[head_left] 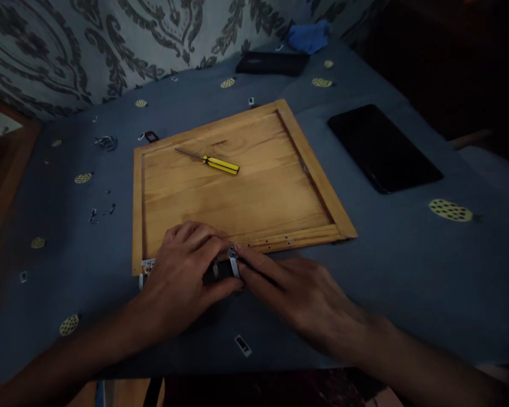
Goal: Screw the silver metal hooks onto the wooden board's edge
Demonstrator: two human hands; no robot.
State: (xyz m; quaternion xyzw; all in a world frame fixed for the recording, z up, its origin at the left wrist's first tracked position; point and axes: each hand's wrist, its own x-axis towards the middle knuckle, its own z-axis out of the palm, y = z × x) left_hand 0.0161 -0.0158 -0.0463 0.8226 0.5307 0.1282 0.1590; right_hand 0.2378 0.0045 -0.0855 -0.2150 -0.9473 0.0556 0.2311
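A shallow wooden panel with a raised frame (246, 198) lies on the table in front of me. At its near edge is a dark handle with silver metal ends (234, 267); a second metal fitting (148, 265) shows by the near left corner. My left hand (186, 277) is closed over the handle, hiding its middle. With finger and thumb, my right hand (292, 288) grips the handle's right metal end against the frame. Several small holes show in the frame just right of it. A yellow-handled screwdriver (221, 164) rests on the panel.
Small loose screws (94, 216) and a heap of small metal parts (106, 141) lie left of the panel. A black tablet-like slab (384, 150) is at right. Farther back are a black flat case (274, 63) and a blue cloth (309, 36), near the patterned wall.
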